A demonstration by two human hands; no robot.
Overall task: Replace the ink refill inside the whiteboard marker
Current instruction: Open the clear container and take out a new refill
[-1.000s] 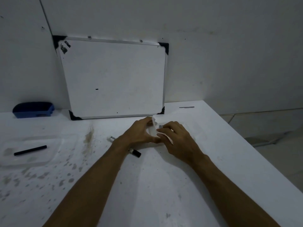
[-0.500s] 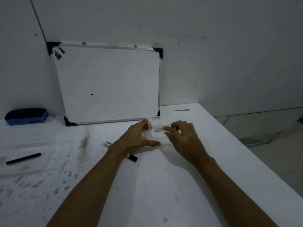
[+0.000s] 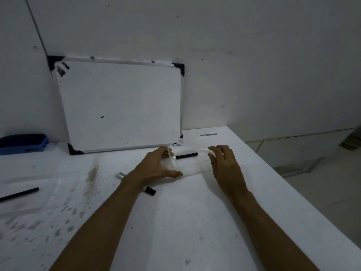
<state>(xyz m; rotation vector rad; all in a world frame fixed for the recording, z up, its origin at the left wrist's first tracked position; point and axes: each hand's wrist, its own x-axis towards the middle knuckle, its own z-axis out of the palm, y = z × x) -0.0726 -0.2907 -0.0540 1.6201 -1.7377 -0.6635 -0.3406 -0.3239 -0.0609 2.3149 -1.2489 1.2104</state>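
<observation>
both hands sit on a clear plastic pouch [image 3: 190,163] lying on the table [image 3: 195,222]. left hand [image 3: 156,166] has thumb along the near edge and fingers curled over the pouch's left end, clamping it; right hand [image 3: 224,165] pinches the far right corner w/ fingertips. inside, a short black refill [image 3: 187,155] lies flat near the far edge. marker [image 3: 148,190] lies on the table just behind the left wrist, partly covered by it — only the dark capped end and a pale labelled bit show.

risk, imo: pouch is slick and floppy, so pulling unevenly could let the refill slide out and roll toward the table's right edge.

hard to tell: whether the pouch mouth is open, and where it is. far left, a thin black stick [image 3: 19,194] is cut off by the frame. whiteboard [image 3: 121,106] leans on the wall behind.
</observation>
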